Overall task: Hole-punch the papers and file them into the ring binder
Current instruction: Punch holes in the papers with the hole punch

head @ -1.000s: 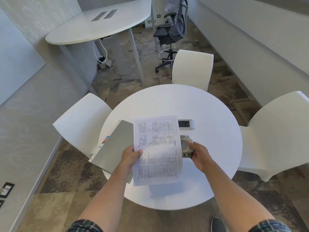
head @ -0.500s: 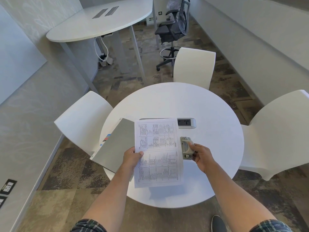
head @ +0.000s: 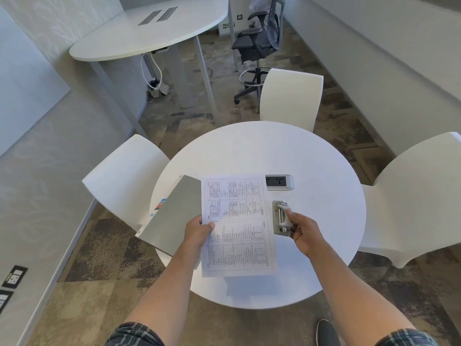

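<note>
My left hand (head: 198, 231) pinches the left edge of a printed sheet of paper (head: 237, 226), held just above the round white table (head: 311, 156). A grey ring binder (head: 172, 216) lies closed at the table's left edge, partly under the sheet and my left wrist. My right hand (head: 303, 232) grips a small metal hole punch (head: 280, 217) that sits just right of the sheet's right edge, a narrow gap apart from it. The thumb rests on the punch's lever.
A silver power socket box (head: 279, 182) sits on the table beyond the punch. Three white chairs (head: 290, 98) ring the table. A long white desk (head: 149, 33) and a dark office chair (head: 259, 43) stand further back. My shoe (head: 326, 332) shows below.
The sheet and the punch have drawn apart: the paper's right edge, which lay against the punch, now stands clear of it. My right hand shifted slightly right with the punch.
</note>
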The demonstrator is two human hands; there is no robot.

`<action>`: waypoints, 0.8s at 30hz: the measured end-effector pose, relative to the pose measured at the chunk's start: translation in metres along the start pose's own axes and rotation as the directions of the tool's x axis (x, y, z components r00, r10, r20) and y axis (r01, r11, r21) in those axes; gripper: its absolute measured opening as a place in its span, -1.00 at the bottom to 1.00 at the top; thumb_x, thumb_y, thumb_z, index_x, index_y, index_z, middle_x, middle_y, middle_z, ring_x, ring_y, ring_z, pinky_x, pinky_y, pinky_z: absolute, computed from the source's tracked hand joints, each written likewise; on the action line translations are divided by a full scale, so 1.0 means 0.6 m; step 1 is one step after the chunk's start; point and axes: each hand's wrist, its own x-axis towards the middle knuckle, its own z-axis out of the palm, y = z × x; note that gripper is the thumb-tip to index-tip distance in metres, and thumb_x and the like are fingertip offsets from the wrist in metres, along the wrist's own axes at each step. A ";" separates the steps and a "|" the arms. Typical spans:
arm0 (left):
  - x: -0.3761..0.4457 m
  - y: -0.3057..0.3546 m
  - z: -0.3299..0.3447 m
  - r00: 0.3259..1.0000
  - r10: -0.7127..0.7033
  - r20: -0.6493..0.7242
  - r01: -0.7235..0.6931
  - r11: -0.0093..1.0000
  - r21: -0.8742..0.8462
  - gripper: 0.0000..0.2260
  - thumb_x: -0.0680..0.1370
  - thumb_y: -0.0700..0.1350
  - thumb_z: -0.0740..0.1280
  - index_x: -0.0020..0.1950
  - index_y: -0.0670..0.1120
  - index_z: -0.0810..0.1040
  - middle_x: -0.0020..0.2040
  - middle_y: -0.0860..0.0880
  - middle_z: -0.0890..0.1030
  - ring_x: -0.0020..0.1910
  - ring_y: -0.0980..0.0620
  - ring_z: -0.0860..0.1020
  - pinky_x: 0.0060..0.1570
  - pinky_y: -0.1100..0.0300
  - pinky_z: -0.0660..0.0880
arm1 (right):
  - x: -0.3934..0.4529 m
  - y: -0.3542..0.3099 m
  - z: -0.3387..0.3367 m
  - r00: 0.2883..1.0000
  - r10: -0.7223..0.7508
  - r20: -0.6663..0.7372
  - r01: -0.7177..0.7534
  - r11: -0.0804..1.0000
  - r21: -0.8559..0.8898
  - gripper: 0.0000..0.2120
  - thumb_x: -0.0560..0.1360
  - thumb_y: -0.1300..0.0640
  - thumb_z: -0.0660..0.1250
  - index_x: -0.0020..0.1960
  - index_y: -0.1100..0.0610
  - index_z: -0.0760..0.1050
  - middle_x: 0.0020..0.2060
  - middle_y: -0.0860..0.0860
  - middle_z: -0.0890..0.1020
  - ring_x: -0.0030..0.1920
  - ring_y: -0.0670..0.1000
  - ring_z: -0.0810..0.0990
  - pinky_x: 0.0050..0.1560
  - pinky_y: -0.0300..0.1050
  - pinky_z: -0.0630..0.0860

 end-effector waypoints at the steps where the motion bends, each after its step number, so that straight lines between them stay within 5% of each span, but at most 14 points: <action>1: 0.000 0.001 0.000 1.000 0.003 0.002 -0.003 1.000 -0.001 -0.84 0.55 -0.30 0.38 0.06 -0.12 0.67 -0.03 -0.09 0.72 -0.08 -0.12 0.67 -0.01 0.04 0.60 | 0.000 0.000 0.000 1.000 -0.002 -0.010 0.002 1.000 -0.003 -0.64 0.54 0.18 0.45 0.24 0.39 0.60 0.05 0.26 0.67 -0.16 0.16 0.69 0.07 0.16 0.64; 10: 0.001 0.008 0.001 0.999 0.038 -0.001 -0.038 0.999 0.023 -0.83 0.55 -0.33 0.36 0.08 -0.13 0.64 -0.08 -0.05 0.69 -0.12 -0.05 0.64 -0.10 0.17 0.56 | -0.007 -0.004 0.004 1.000 0.005 -0.026 -0.007 0.997 -0.075 -0.71 0.53 0.23 0.45 0.16 0.41 0.61 -0.14 0.22 0.68 -0.27 0.13 0.70 -0.29 -0.07 0.66; 16: -0.005 -0.028 0.006 1.000 -0.002 0.012 0.001 0.996 0.093 -0.83 0.56 -0.32 0.37 0.10 -0.13 0.64 0.02 -0.11 0.69 0.01 -0.13 0.66 0.14 -0.05 0.58 | -0.010 0.010 -0.005 0.999 0.032 -0.035 -0.041 0.954 -0.296 -0.80 0.52 0.23 0.48 0.07 0.34 0.64 -0.13 0.19 0.74 -0.17 0.15 0.73 -0.12 0.03 0.68; 20: -0.018 -0.070 0.013 0.998 -0.065 0.003 0.064 0.990 0.127 -0.80 0.56 -0.32 0.36 0.16 -0.19 0.63 0.06 -0.15 0.69 0.04 -0.17 0.66 0.15 -0.10 0.59 | -0.004 0.040 -0.024 0.991 0.045 -0.125 -0.096 0.894 -0.437 -0.81 0.48 0.20 0.52 0.05 0.28 0.68 -0.08 0.23 0.75 -0.09 0.20 0.73 0.14 0.27 0.64; 24: -0.027 -0.098 0.018 0.994 -0.107 -0.013 0.108 0.984 0.139 -0.81 0.57 -0.31 0.34 0.15 -0.18 0.65 0.04 -0.14 0.70 0.02 -0.16 0.66 0.11 -0.05 0.59 | -0.008 0.054 -0.022 0.985 0.026 -0.172 -0.116 0.835 -0.538 -0.87 0.48 0.17 0.53 -0.07 0.23 0.68 -0.09 0.21 0.74 -0.14 0.13 0.71 -0.03 0.10 0.70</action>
